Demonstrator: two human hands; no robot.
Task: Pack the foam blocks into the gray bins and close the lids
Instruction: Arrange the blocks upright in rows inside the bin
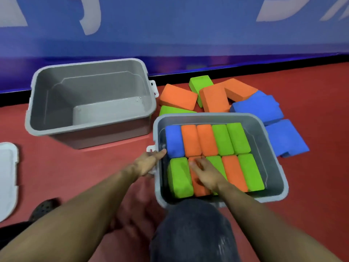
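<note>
Head view. Near bin [273,148], gray, on the red floor [75,167] directly before the person's knee [192,229]; it holds ten foam blocks on edge in two rows of five. Far row, left to right: blue block [174,140], two orange, two green. Near row: green, orange block [198,186], green, orange, green.

Right hand [205,173] lies on the near row, fingers spread and fairly straight, pressing the orange block and the green one beside it. Left hand [149,161] rests at the bin's left rim by the white latch [151,148], fingers extended, fingertips reaching toward the blue block; whether they touch it cannot be told.

Far bin [90,103], gray, without blocks, stands to the left and behind. Loose blocks [213,97], orange, green and blue, lie in a heap on the floor beyond and to the right of the near bin. White lid [7,176] lies at the left edge, partly out of view.
</note>
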